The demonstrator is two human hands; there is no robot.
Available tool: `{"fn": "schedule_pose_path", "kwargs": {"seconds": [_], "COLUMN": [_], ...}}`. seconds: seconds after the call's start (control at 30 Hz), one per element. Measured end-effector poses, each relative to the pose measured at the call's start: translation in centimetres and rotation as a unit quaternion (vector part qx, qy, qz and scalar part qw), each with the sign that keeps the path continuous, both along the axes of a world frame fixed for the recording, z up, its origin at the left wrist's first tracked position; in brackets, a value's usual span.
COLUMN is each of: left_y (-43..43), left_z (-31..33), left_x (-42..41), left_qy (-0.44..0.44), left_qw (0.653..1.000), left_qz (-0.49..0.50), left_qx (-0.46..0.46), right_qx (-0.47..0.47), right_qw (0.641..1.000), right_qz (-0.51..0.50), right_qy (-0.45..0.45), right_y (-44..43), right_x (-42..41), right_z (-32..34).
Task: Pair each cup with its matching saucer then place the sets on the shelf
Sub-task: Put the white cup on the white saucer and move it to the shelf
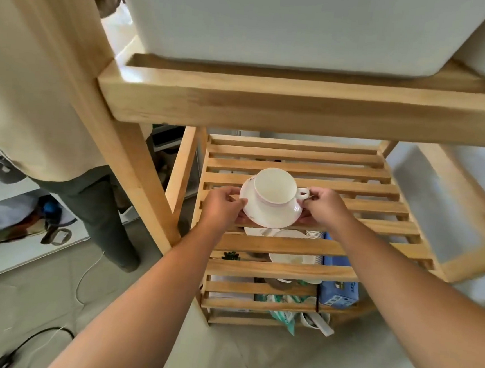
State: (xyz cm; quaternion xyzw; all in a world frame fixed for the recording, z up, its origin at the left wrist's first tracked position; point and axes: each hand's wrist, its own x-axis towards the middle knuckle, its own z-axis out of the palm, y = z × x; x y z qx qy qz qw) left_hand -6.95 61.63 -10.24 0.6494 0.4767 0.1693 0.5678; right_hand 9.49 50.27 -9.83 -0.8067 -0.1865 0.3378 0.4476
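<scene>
A white cup (pixel 273 186) with a pink rim line stands on a white saucer (pixel 276 217), its handle pointing right. My left hand (pixel 221 208) grips the saucer's left edge. My right hand (pixel 325 207) holds the saucer's right edge, with fingers at the cup's handle. The set is just over the slatted wooden shelf (pixel 366 191), near its left middle; whether it touches the slats I cannot tell. Through the slats, more white saucers (pixel 292 257) show on the level below.
A thick wooden beam (pixel 300 106) of the upper shelf crosses above, bearing a large white bin (pixel 293 24). A blue box (pixel 340 295) and packets lie on the lower level. A person in a beige shirt (pixel 35 63) stands left, beside the shelf's post. Cables run across the floor.
</scene>
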Motion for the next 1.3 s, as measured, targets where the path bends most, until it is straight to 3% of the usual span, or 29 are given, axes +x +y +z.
{"fn": "schedule_pose_path", "kwargs": {"seconds": [0.5, 0.57, 0.63, 0.73, 0.8, 0.9, 1.3], "left_y": [0.8, 0.5, -0.3, -2.0, -2.6, -2.4, 0.9], "left_z": [-2.4, -2.4, -2.4, -3.1, -3.8, -4.7, -5.1], "left_x": [1.5, 1.3, 0.7, -0.6, -1.1, -1.1, 1.8], "left_qy": [0.021, 0.041, 0.08, 0.106, 0.128, 0.162, 0.177], "left_qw": [0.998, 0.997, 0.99, 0.964, 0.946, 0.931, 0.923], "left_qz": [0.066, 0.067, 0.048, -0.027, -0.09, -0.125, -0.093], "left_qx": [-0.012, 0.018, 0.105, 0.242, 0.285, 0.303, 0.328], "right_qx": [0.005, 0.003, -0.008, -0.026, -0.049, -0.079, -0.066], "right_qw": [1.0, 0.999, 0.993, 0.976, 0.963, 0.95, 0.956], "right_qz": [0.003, -0.003, 0.004, 0.066, 0.116, 0.136, 0.119], "right_qy": [-0.006, -0.04, -0.114, -0.206, -0.238, -0.27, -0.261], "right_y": [1.3, 0.9, -0.1, -2.0, -2.6, -2.3, 2.1], "right_x": [1.1, 0.8, 0.1, -1.2, -1.9, -2.3, -0.6], "right_z": [-2.3, -2.1, -1.7, -1.6, -2.1, -2.6, -2.4]}}
